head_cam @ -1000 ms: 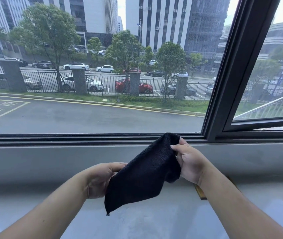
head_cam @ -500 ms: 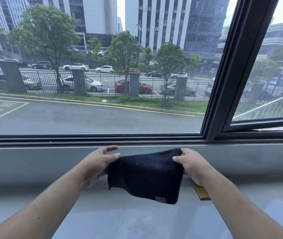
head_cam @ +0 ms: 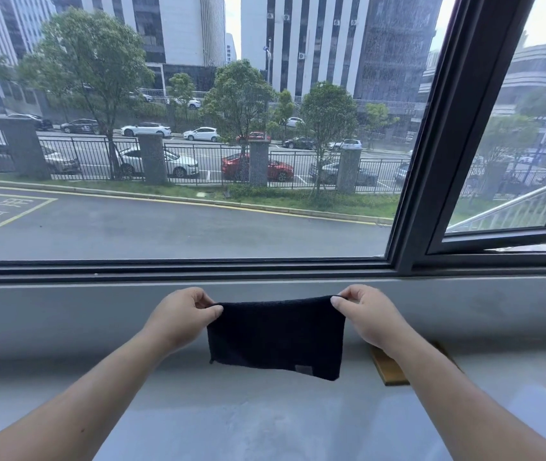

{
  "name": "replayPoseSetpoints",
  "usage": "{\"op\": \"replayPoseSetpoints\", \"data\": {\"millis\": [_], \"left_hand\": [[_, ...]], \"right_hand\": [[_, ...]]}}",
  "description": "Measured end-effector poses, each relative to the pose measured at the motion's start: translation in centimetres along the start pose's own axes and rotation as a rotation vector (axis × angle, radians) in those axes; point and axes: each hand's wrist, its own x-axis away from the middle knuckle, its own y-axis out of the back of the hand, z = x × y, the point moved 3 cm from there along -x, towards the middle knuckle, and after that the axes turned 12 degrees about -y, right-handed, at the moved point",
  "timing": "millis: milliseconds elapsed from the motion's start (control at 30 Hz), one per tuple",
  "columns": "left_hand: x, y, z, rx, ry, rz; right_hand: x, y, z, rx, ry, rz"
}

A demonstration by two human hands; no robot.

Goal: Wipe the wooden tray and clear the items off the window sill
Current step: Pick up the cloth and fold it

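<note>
Currently the left hand (head_cam: pixel 178 322) and right hand (head_cam: pixel 369 316) each pinch a top corner of the black folded cloth (head_cam: pixel 275 337), taut above the grey sill (head_cam: pixel 231 410). Wooden tray (head_cam: pixel 387 367) sits mostly hidden under the right forearm. Best: keep the fold flat, then wipe with full contact.

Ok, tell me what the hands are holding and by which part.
A black cloth, stretched flat between both hands: the left hand pinches its upper left corner and the right hand its upper right corner.
</note>
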Motion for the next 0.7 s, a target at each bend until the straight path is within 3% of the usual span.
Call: {"op": "replayPoseSetpoints", "data": {"millis": [100, 200, 333, 400, 533, 633, 700], "left_hand": [[0.3, -0.4, -1.6, 0.15, 0.068, -0.003], [0.9, -1.8, -4.4, 0.479, 0.174, 0.064], [1.5, -4.1, -7.9, 0.71, 0.212, 0.181], [1.4, -4.3, -8.5, 0.702, 0.189, 0.171], [1.7, -3.4, -8.4, 0.736, 0.12, 0.25], [2.0, -2.6, -6.3, 0.666, 0.148, 0.14], [2.3, -3.0, -4.5, 0.657, 0.217, 0.183]], "right_hand": [[0.9, -2.0, 0.0, -0.249, -0.154, 0.146], [2.6, -5.0, 1.2, -0.549, -0.292, 0.359], [4.8, -8.2, 3.7, -0.596, -0.215, 0.626], [5.2, -8.9, 4.2, -0.549, -0.168, 0.642], [4.6, -8.6, 4.2, -0.439, -0.109, 0.446], [4.5, -8.3, 4.2, -0.649, -0.163, 0.501], [4.4, -7.7, 4.7, -0.801, -0.181, 0.585]]}}
